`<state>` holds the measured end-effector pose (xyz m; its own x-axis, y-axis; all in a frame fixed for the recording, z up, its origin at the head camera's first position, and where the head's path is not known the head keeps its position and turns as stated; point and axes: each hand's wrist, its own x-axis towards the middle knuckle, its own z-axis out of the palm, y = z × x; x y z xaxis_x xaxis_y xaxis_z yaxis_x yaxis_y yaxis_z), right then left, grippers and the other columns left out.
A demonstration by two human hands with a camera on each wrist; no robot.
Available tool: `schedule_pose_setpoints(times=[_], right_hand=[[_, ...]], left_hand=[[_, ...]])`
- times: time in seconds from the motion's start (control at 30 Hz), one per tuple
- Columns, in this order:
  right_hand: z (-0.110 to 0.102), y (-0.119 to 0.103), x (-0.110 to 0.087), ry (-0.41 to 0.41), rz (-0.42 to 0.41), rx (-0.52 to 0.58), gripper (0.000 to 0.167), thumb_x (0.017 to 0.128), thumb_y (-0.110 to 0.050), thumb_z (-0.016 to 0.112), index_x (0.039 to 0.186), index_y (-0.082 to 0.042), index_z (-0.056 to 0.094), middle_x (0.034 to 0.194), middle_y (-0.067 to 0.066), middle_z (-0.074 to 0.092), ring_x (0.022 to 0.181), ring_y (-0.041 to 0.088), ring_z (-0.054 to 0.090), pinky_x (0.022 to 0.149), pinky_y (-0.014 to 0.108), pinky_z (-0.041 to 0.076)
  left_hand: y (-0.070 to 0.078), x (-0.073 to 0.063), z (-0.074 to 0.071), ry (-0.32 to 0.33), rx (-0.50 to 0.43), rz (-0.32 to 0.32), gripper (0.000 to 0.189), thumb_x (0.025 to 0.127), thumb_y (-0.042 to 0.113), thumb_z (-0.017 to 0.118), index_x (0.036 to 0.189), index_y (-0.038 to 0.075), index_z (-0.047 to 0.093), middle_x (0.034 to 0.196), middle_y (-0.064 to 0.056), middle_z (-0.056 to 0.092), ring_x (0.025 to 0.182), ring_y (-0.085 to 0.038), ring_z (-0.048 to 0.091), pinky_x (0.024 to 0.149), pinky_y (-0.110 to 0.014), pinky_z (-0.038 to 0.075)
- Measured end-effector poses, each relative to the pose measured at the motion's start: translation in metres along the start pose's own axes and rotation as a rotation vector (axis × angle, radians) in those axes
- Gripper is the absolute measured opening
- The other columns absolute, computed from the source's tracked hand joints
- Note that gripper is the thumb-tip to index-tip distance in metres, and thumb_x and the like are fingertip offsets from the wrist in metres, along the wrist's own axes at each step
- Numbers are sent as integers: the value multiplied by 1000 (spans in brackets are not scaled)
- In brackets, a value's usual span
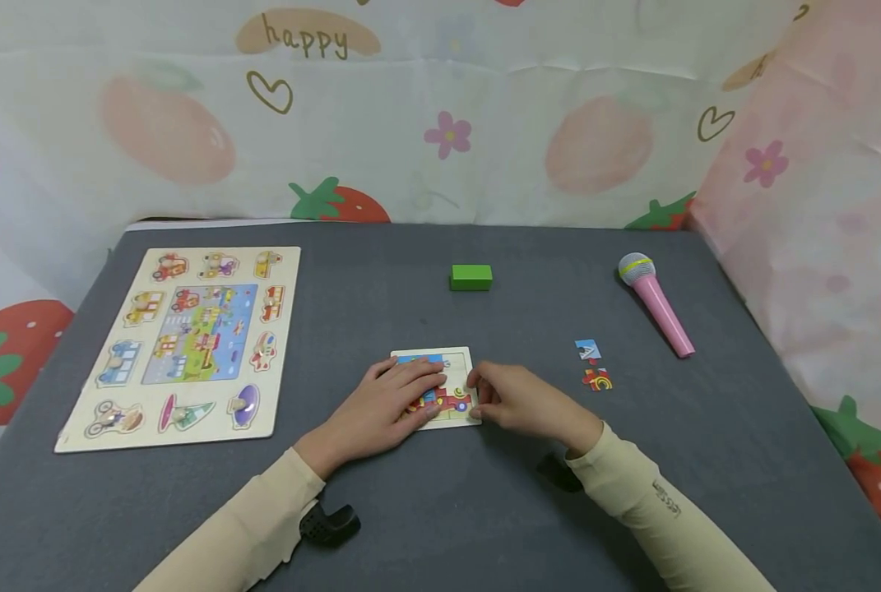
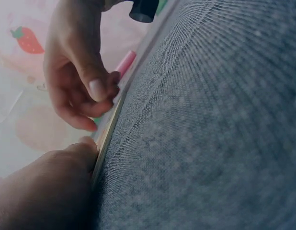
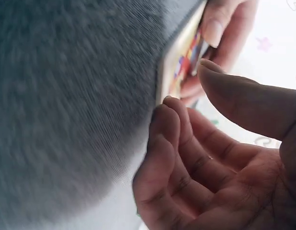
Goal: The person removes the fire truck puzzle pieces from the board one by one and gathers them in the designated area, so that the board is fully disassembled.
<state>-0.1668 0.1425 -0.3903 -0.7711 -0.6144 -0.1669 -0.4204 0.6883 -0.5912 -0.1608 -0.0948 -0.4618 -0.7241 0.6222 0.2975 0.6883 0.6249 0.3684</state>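
Note:
A small square jigsaw board (image 1: 458,362) with a pale frame and a red vehicle picture lies on the table. My left hand (image 1: 403,401) rests flat across its left half, fingers extended, covering part of the picture. At the board's right edge is my right hand (image 1: 525,400), fingers loosely bent, thumb apart from them. In the right wrist view, nothing shows between the thumb and fingers of the right hand (image 3: 205,163), and its fingertips are close by the board's edge. Two loose puzzle pieces, one blue and white (image 1: 587,349) and one red and yellow (image 1: 598,379), lie to the right.
A large wooden picture puzzle (image 1: 285,329) lies at the left of the grey-covered table (image 1: 381,288). Behind the small board sits a green block (image 1: 471,278). A pink toy microphone (image 1: 660,308) lies at the back right. A strawberry-print curtain (image 1: 499,164) hangs behind.

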Motion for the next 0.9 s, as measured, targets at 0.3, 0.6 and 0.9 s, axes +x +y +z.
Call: schedule_pose_setpoints(times=[0.3, 0.6, 0.9], right_hand=[[7, -1, 2, -5, 46, 12, 18, 87, -12, 70, 101, -7, 60, 67, -2, 53, 54, 10, 46, 53, 24, 40], [7, -2, 3, 5, 45, 24, 15, 88, -11, 69, 99, -6, 60, 69, -3, 55, 55, 9, 46, 53, 24, 40], [7, -3, 2, 6, 77, 38, 15, 89, -9, 67, 101, -5, 60, 72, -2, 56, 56, 10, 47, 53, 24, 41]], left_hand=[[2, 1, 1, 29, 1, -33, 39, 95, 39, 57, 129, 20, 60, 137, 5, 54, 133, -11, 43, 110, -47, 28], [4, 2, -1, 23, -23, -56, 39, 94, 38, 59, 129, 20, 61, 137, 5, 54, 133, -13, 43, 111, -48, 27], [4, 3, 0, 27, -19, -47, 40, 93, 38, 60, 128, 20, 61, 137, 4, 54, 132, -13, 44, 111, -48, 27]])
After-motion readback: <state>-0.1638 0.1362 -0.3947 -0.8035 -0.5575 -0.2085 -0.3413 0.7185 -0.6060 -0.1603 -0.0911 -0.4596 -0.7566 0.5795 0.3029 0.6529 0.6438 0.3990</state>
